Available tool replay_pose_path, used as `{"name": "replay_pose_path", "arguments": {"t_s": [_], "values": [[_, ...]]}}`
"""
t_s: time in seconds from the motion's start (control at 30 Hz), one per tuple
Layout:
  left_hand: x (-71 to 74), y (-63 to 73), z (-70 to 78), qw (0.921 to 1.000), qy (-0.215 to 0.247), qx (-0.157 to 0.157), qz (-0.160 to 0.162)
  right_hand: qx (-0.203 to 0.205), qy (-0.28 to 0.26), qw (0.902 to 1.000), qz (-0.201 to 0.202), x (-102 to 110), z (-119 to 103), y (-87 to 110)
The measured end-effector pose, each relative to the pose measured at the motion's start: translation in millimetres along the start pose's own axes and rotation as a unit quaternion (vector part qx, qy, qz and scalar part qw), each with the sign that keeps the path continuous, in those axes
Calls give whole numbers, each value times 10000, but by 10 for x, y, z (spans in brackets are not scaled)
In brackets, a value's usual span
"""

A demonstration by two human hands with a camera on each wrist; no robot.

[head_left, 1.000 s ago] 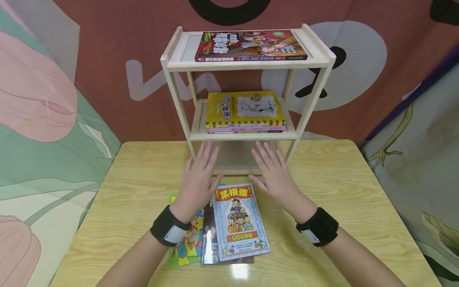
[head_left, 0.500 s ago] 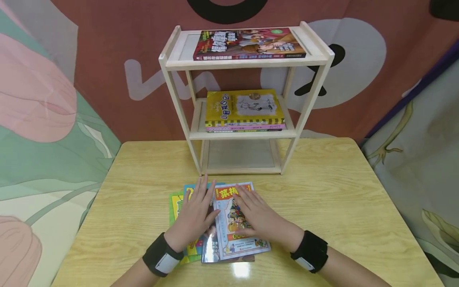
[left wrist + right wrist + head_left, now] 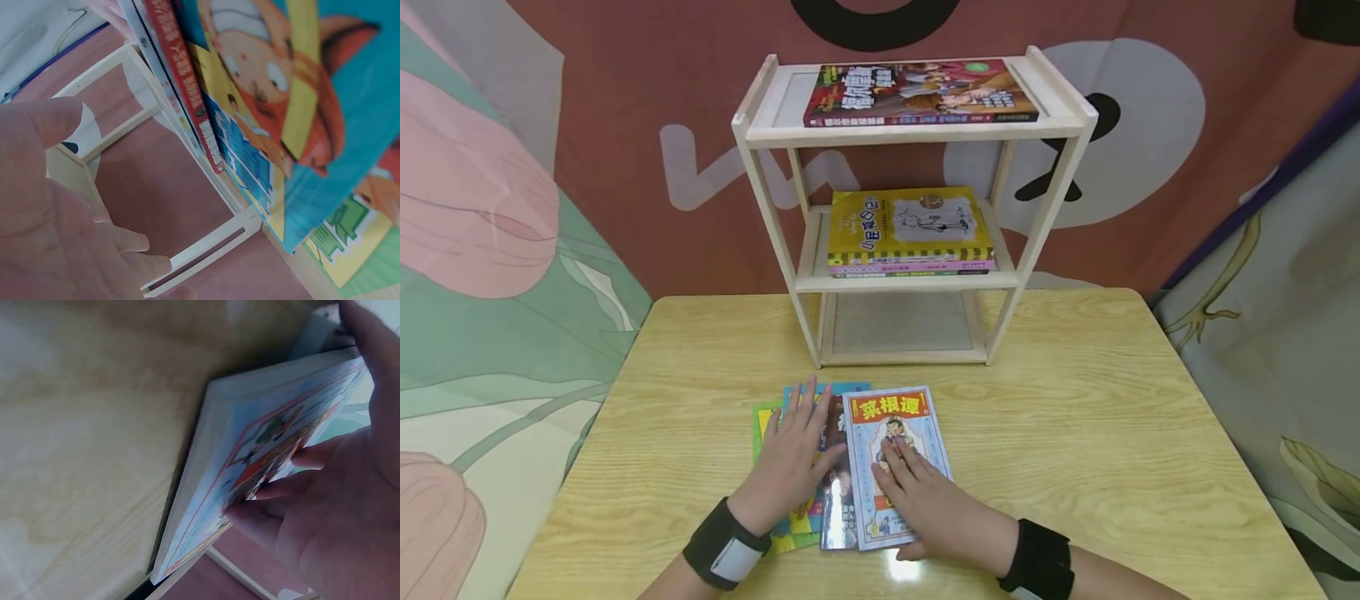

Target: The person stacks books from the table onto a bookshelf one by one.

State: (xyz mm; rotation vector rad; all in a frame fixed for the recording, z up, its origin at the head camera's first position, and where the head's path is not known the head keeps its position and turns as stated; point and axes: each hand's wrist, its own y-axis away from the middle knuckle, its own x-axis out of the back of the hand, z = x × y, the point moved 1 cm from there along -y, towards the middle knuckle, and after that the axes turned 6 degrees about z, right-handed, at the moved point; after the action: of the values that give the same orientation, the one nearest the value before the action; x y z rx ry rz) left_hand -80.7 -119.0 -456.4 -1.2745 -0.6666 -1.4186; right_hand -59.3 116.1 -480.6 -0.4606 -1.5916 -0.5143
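Note:
In the head view, a light blue comic book with a red title band lies on top of a dark-covered book. The fingers of my right hand rest nearly straight on its cover, and the thumb is by its near edge. My left hand is over the books to the left, fingers extended and slightly spread. Under it show a blue-covered book and a green-edged book. In the left wrist view, the left palm is apart from the books' spines.
A pale wooden three-tier shelf stands behind the books. Its top tier bears a red-brown book; its middle tier bears a stack topped by a yellow book. Wood-grain table extends to both sides.
Both hands have drawn back from the shelf to the books. The right hand has moved nearer along the light blue book's cover. That book has shifted slightly over the dark one.

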Motion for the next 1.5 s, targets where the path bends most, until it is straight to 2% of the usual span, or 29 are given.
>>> {"name": "replay_pose_path", "arguments": {"t_s": [0.17,0.47,0.6,0.83,1.07,1.2,1.37,1.5], "values": [[-4,-15,-7,9999,6,-43,136,22,155,9998,-87,12,-46,13],[-13,-21,2,9999,104,-17,111,135,560,9983,-80,8,-62,23],[-10,-25,-7,10000,75,-15,28,154,417,9990,-110,49,-35,14],[14,-39,-35,10000,54,64,9,-3,-197,9979,-623,237,-5,10],[9,-40,-71,9999,102,-43,37,-71,-164,9973,-709,440,-41,79],[5,-41,-75,9999,36,-118,44,-334,-98,9988,-332,532,-42,111],[15,-52,-59,9999,-29,-122,-43,-604,114,9967,537,654,24,138],[24,-64,-29,9997,15,-121,-207,-368,83,9904,1329,712,109,163]]}}
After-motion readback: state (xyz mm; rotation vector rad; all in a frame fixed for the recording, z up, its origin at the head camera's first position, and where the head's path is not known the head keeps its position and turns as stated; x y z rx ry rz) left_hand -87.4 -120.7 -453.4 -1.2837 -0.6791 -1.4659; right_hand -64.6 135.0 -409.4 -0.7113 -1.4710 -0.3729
